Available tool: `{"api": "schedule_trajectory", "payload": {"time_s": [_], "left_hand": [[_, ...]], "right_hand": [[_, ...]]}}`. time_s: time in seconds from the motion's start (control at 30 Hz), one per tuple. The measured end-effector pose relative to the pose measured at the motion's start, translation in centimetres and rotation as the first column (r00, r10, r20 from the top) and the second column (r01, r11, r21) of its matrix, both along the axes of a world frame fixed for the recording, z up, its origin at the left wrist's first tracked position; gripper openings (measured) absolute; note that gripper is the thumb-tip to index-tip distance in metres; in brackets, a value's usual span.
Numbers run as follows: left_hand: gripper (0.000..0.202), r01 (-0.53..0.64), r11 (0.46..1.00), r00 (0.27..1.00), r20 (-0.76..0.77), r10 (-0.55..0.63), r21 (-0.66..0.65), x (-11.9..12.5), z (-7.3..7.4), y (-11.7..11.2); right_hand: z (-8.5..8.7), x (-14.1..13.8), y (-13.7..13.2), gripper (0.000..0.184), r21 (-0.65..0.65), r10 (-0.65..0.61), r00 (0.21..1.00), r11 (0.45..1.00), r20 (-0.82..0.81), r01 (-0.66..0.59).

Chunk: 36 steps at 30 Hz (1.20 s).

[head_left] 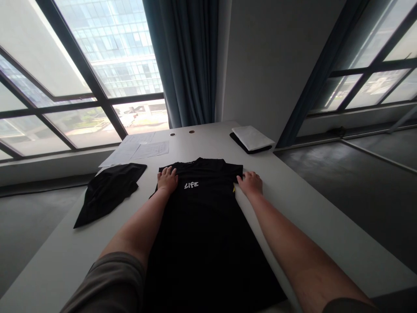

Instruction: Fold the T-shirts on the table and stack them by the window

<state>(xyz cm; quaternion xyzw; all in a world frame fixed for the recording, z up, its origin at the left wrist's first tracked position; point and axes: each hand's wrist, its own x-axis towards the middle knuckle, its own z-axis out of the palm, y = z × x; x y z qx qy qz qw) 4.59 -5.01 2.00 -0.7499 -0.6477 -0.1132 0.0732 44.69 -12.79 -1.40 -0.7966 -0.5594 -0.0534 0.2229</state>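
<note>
A black T-shirt [208, 226] lies spread on the white table in front of me, its collar at the far end and a small white print on its upper part. My left hand [168, 179] rests on the left sleeve area with its fingers stretched out and slightly apart. At the opposite side, my right hand [251, 182] has its thumb and fingers closed at the edge of the right sleeve. A small yellow bit shows just below that sleeve. The fabric's near end runs out of view at the bottom.
A crumpled black cloth [109, 191] lies on the table [309, 226] at the left, with printed papers [140, 148] behind it. A white packet [252, 138] sits on a dark folded item at the back right. Windows and a blue curtain [185, 61] stand beyond.
</note>
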Motion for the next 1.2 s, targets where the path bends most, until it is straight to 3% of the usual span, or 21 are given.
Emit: {"api": "schedule_trajectory", "payload": {"time_s": [0.13,0.23,0.33,0.4,0.5,0.6,0.7,0.8,0.87,0.97,1.2], "left_hand": [[0.046,0.259,0.966,0.966,0.018,-0.259,0.004,6.7,1.0,-3.6],[0.049,0.465,0.883,0.885,0.061,-0.462,-0.064,13.3,0.2,-7.3],[0.058,0.469,0.868,0.882,0.144,-0.449,-0.166,18.6,-1.1,-10.3],[0.062,0.423,0.883,0.903,0.176,-0.392,-0.203,20.6,-1.7,-11.4],[0.064,0.412,0.892,0.907,0.182,-0.381,-0.187,21.5,-1.9,-12.0],[0.062,0.466,0.864,0.882,0.174,-0.437,-0.189,21.1,-1.6,-12.0],[0.06,0.494,0.847,0.867,0.177,-0.465,-0.194,20.8,-1.2,-12.0],[0.056,0.488,0.855,0.869,0.189,-0.457,-0.176,21.0,-1.1,-12.0],[0.055,0.487,0.858,0.868,0.197,-0.455,-0.163,21.1,-1.2,-12.0],[0.054,0.487,0.86,0.867,0.201,-0.456,-0.153,21.2,-1.3,-11.9],[0.053,0.483,0.859,0.87,0.202,-0.45,-0.168,21.2,-1.0,-12.0]], "right_hand": [[-0.6,0.2,1.2,0.046,-0.011,0.021,1.0,1.0,0.007,-0.021],[-1.1,0.6,1.8,0.043,-0.006,0.042,0.999,0.999,0.012,-0.042],[-1.3,1.2,2.3,0.028,0.008,0.08,0.997,0.997,-0.005,-0.08],[-1.2,1.4,2.4,0.02,0.027,0.107,0.994,0.994,-0.018,-0.106],[-1.1,1.5,2.6,0.018,0.107,0.127,0.99,0.987,-0.06,-0.12],[-0.9,1.5,2.7,0.022,0.172,0.097,0.981,0.983,-0.17,-0.067],[-0.6,1.6,2.6,0.028,0.157,0.052,0.948,0.988,-0.315,-0.002],[-0.3,1.7,2.5,0.044,0.143,0.086,0.911,0.989,-0.403,-0.03],[-0.1,1.7,2.6,0.05,0.138,0.152,0.921,0.984,-0.358,-0.109],[0.1,1.5,2.9,0.041,0.091,0.238,0.947,0.971,-0.216,-0.223],[0.2,1.4,3.9,0.041,0.081,0.244,0.936,0.97,-0.253,-0.231]]}}
